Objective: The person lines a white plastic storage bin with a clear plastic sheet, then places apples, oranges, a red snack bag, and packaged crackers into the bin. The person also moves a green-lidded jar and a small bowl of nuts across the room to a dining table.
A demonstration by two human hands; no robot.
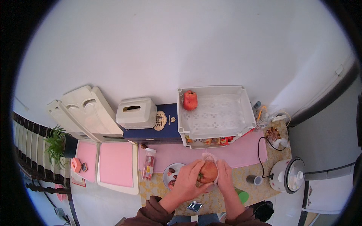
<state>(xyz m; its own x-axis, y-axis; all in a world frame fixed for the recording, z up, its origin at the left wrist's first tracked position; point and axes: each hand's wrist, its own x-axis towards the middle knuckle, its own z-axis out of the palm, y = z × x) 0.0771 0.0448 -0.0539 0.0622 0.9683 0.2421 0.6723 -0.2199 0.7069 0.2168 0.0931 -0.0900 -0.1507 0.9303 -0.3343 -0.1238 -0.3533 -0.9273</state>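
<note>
Both hands hold a round, reddish-orange fruit [208, 172] above the near part of the table. My left hand [190, 177] grips its left side, with the fingers above and the thumb below. On the other side, my right hand [224, 175] holds the pink foam net [208, 156], which wraps the fruit's top and right edge. A dark, greenish end shows on the fruit's left. Partly behind my left wrist is a white plate [167, 175] with a few dates and a red fruit. In the upper rack tray [217, 113] sits a red pomegranate-like fruit [190, 100].
Left of the plate lies a clear jar [148, 164] of packaged snacks. A blue box [167, 113] carries a white tissue box [136, 113]. Rightward are a grey cup [254, 180], a green container [241, 195] and a rice cooker [287, 175] with a cord. A foil packet [194, 206] lies near me.
</note>
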